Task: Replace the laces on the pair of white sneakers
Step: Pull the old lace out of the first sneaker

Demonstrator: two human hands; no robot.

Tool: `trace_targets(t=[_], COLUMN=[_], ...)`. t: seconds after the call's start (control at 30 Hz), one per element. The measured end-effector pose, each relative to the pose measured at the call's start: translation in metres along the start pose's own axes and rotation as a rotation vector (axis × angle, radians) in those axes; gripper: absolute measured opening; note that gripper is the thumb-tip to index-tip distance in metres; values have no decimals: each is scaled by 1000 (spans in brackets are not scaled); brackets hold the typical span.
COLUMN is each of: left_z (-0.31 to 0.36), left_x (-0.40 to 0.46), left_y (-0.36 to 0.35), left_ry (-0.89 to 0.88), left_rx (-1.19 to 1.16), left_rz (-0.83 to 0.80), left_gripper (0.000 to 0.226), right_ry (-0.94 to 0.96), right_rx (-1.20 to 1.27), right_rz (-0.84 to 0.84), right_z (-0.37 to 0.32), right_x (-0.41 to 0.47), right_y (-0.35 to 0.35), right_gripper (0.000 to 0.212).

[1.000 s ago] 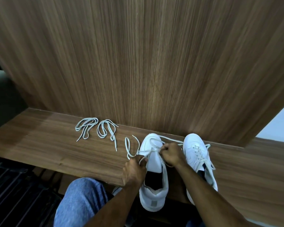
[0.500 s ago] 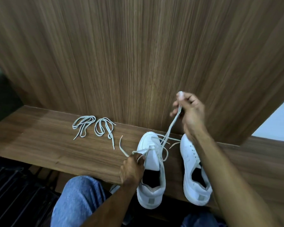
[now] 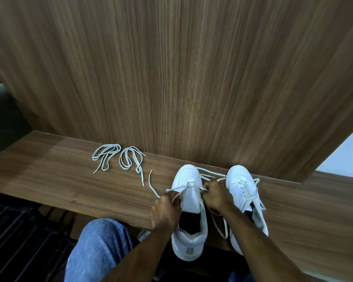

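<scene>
Two white sneakers stand toe-first against the wall on a wooden bench point(image 3: 49, 180). The left sneaker point(image 3: 189, 237) has its tongue exposed and a lace point(image 3: 154, 191) only partly threaded, with loose ends trailing left and behind the toe. My left hand point(image 3: 166, 208) pinches that lace at the shoe's left eyelets. My right hand point(image 3: 216, 195) grips the lace on the shoe's right side. The right sneaker point(image 3: 242, 186) is fully laced. Two loose coiled laces point(image 3: 106, 157) point(image 3: 130, 161) lie to the left.
A tall wood-grain panel point(image 3: 171, 78) rises directly behind the bench. My knee in blue jeans point(image 3: 98, 247) is below the bench's front edge. Dark slatted flooring point(image 3: 12, 241) lies at lower left.
My right hand, which had pulled a lace end high above the shoes, has come back down to the left sneaker's eyelets. The left hand has stayed on the lace.
</scene>
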State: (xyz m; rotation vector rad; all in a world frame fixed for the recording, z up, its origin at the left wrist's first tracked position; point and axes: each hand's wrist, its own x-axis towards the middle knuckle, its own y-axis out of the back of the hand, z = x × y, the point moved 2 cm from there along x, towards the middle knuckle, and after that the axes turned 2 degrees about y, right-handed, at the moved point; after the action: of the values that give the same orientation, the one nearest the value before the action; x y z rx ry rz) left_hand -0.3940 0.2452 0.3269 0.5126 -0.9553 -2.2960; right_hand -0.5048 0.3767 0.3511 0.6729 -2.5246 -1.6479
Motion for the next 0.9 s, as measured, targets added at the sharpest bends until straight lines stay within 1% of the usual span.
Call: trace_targets(t=[0.1,0.2,0.3,0.37,0.47,0.53,0.57,0.6,0.7,0.8,0.9], left_z=[2,1,2,4,4,5,6,7,7,7,8], left_x=[-1,-3,-4,-4,-4,-5,-5,-5,-6,-5,-6], left_y=[1,1,1,3,4,5,6,6,7,6,5], left_ry=[-2,5,-2,-1,13,16,15,16,20,12,-7], left_rx=[3,2,-8,-11,-7,-5,-4,-2,18,34,38], left_rz=[0,4,-11,-15,-15,-27,-30,-33,-32,-26,-20], left_gripper=[26,27,26,25,25,25,24,24,25,26,25], right_ry=[-26,-62,-68,-64,-94,-91,-89,-101,-109,30,188], right_rx=[76,179,223,189,119,109,156,276,731,1010,1174], right_rz=[-74,-35,-71,-68,15,50,57,66,109,227,433], right_z=[8,14,13,8,2,1,0,-2,-13,-31,-44], right_x=[5,6,6,5,-1,-3,-1,0,-2,-7,-9], right_y=[0,1,-4,-6,-6,-5,-5,-2,24,77,128], right_gripper=[17,18,24,26,16,18,21,22,22,19,17])
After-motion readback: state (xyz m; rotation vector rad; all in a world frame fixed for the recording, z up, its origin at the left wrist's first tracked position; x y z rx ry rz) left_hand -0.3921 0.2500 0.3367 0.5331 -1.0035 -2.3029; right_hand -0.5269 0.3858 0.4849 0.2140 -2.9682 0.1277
